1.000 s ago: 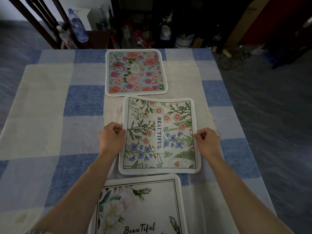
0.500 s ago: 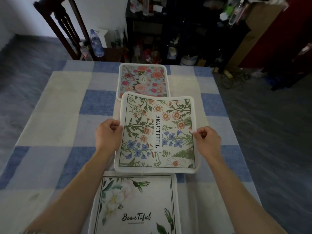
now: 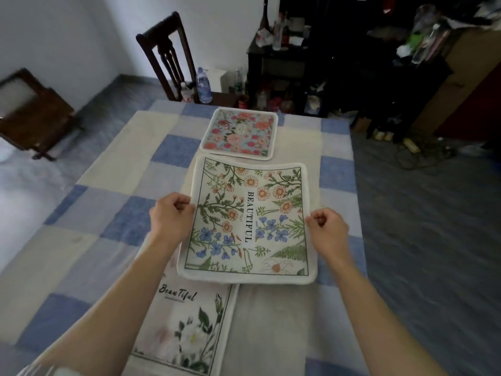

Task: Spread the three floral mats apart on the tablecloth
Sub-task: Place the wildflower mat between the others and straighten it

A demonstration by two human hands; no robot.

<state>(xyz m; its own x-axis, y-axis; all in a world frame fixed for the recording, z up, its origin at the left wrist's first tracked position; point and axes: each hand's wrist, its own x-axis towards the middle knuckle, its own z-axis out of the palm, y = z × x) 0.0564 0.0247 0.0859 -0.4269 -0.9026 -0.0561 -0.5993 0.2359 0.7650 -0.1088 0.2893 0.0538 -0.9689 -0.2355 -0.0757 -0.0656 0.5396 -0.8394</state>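
I am looking at the wildflower mat (image 3: 250,223), printed BEAUTIFUL down its middle, which is sitting at the centre of the checked tablecloth (image 3: 113,207). My left hand (image 3: 169,217) is pinching its left edge with the fingers curled closed on the white border, and my right hand (image 3: 329,232) is pinching the right edge the same way. Its near edge is overlapping the top of the white-flower mat (image 3: 187,329), which is lying closest to me. The rose mat (image 3: 240,132) is lying flat just beyond the far edge, apart from it by a thin strip of cloth.

The blue, grey and cream tablecloth is covering the whole table. Past its far end a dark wooden chair (image 3: 166,52) is standing with a clear water bottle (image 3: 204,85) on the seat. To the right a black shelf unit (image 3: 287,66) is holding bottles and small clutter too dim to sort out.
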